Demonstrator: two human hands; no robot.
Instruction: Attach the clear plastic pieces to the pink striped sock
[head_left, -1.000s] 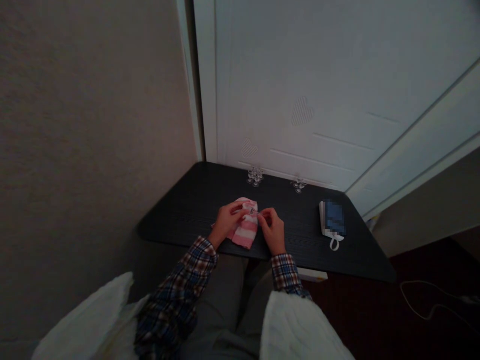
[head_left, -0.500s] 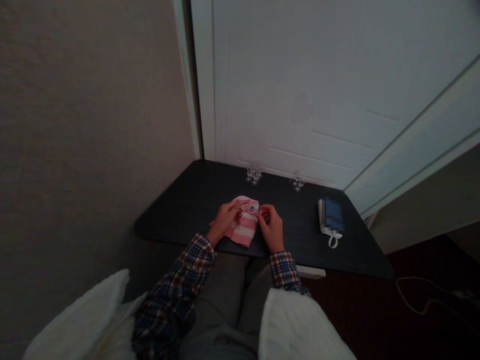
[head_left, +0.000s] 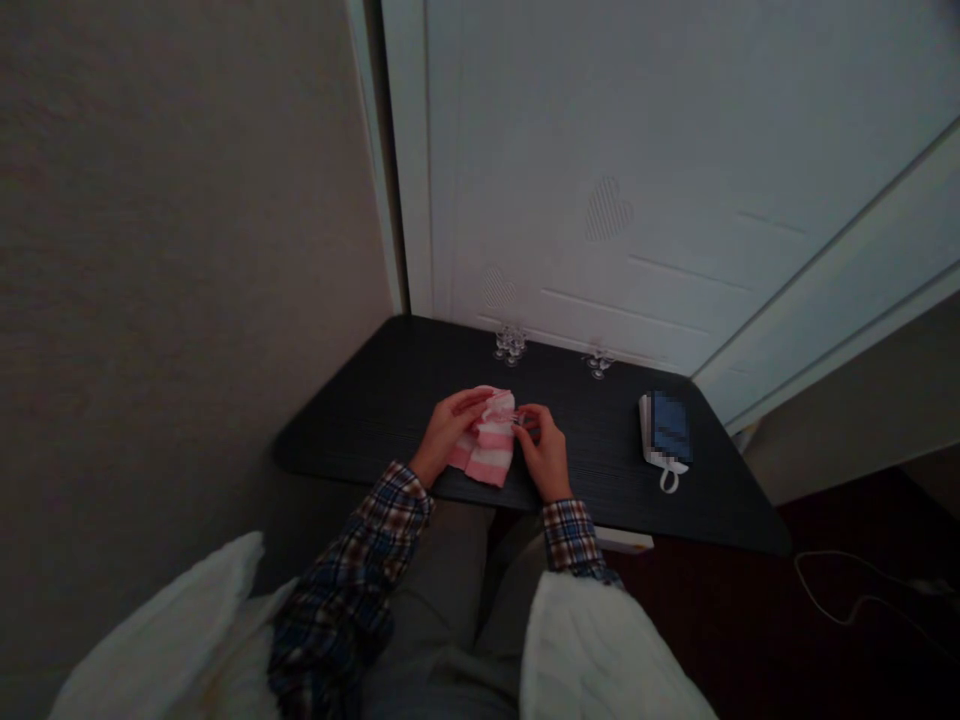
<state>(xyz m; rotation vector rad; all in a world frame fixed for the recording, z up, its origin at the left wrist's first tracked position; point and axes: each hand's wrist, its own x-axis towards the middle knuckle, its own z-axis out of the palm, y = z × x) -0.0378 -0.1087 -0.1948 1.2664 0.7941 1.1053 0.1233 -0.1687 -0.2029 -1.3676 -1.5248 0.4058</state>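
A pink-and-white striped cloth point(head_left: 491, 455) lies bunched over the dark table in front of me. My left hand point(head_left: 448, 430) grips its upper left part, fingers closed over the fold. At the cloth's right edge, my right hand point(head_left: 544, 445) pinches a small clear glass point(head_left: 518, 419) between thumb and fingers. Part of the glass is covered by the cloth, so its full shape is hidden. It looks like a tiny stemmed glass.
Toward the back of the black table point(head_left: 360, 410) stand a cluster of small clear glasses point(head_left: 511, 344) and a smaller group of glasses point(head_left: 598, 363). On the right lies a blue-and-white pouch point(head_left: 666, 430) with a loop. A white panel point(head_left: 525, 150) rises behind.
The cloth has been folded over the glass, which showed more openly between my hands before. My left fingers have shifted with the cloth; my right hand stays at its right side.
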